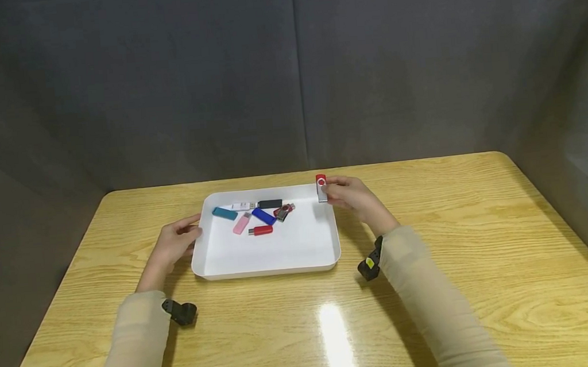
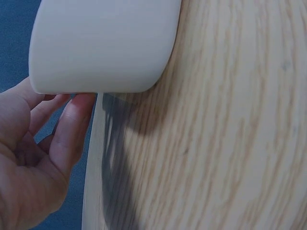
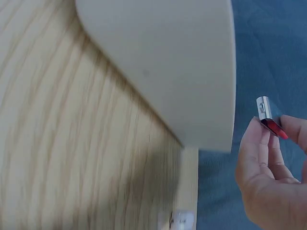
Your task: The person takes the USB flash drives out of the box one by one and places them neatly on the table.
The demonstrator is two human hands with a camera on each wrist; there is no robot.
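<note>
Between thumb and fingers, my right hand (image 1: 355, 197) pinches a red and silver swivel USB flash drive (image 1: 321, 188), held upright at the back right corner of the white tray (image 1: 274, 260). The right wrist view shows the drive (image 3: 269, 119) end-on, above the fingertips. My left hand (image 1: 172, 243) touches the tray's left wall from outside with relaxed fingers; in the left wrist view the wall hides some fingertips. Inside the tray lie several USB drives, among them a teal one (image 1: 225, 213), a pink one (image 1: 242, 224), a blue one (image 1: 264, 216) and a red one (image 1: 261, 230).
A wooden table (image 1: 264, 335) carries the tray near its back edge. Dark cloth (image 1: 399, 66) hangs behind and at both sides. In the right wrist view a small white object (image 3: 183, 220) lies by the table edge. Black wrist cameras sit on both sleeves.
</note>
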